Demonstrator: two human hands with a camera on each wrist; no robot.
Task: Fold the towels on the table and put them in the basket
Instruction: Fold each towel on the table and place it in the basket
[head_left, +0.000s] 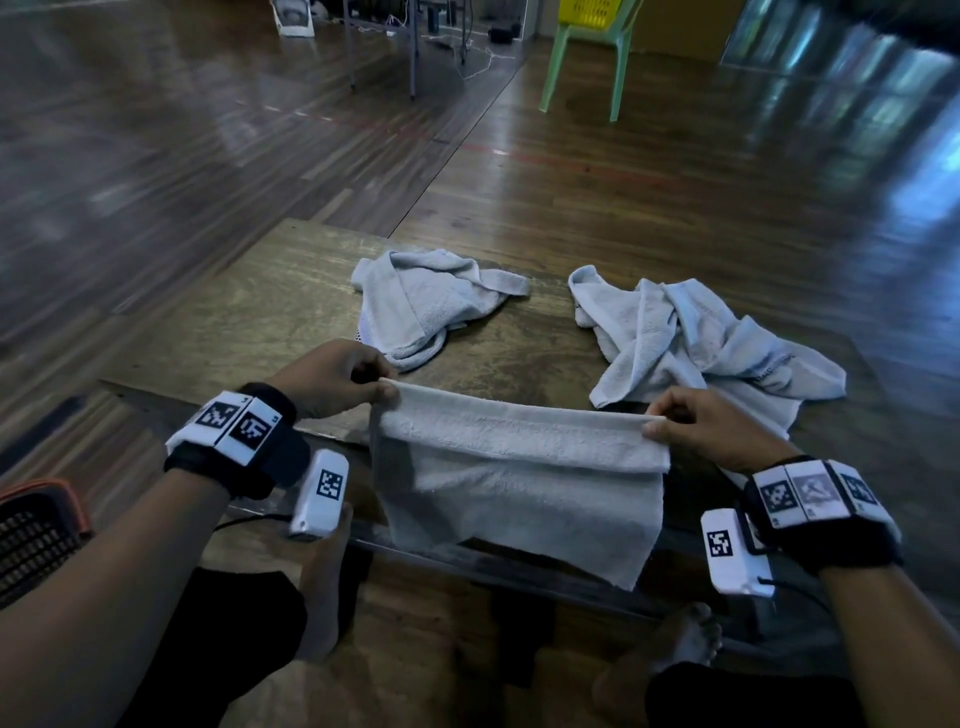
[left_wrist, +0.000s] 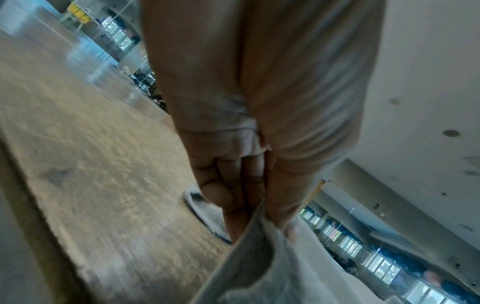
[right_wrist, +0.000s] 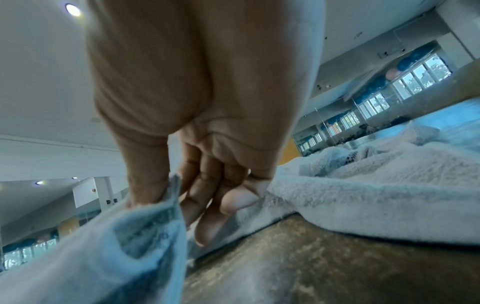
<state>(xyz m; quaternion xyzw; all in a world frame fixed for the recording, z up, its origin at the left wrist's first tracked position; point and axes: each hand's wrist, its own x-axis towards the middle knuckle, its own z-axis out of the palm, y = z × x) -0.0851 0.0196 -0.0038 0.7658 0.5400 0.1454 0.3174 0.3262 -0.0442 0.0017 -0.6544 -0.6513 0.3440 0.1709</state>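
A pale grey towel (head_left: 519, 483) hangs stretched between my hands over the near edge of the wooden table (head_left: 270, 312), its top edge doubled over. My left hand (head_left: 358, 382) pinches its left top corner; in the left wrist view the towel (left_wrist: 272, 267) runs from thumb and fingers (left_wrist: 233, 197). My right hand (head_left: 670, 421) pinches the right top corner, with the same towel (right_wrist: 109, 246) under the thumb in the right wrist view. Two crumpled towels lie farther back: one in the middle (head_left: 426, 301), one at the right (head_left: 691, 343). A dark basket (head_left: 31, 535) with an orange rim sits at lower left.
The table stands low on a glossy wood floor. A green plastic chair (head_left: 587, 57) holding a yellow basket stands far back, with metal table legs (head_left: 410, 47) and cables to its left. My bare feet and knees are below the table's near edge.
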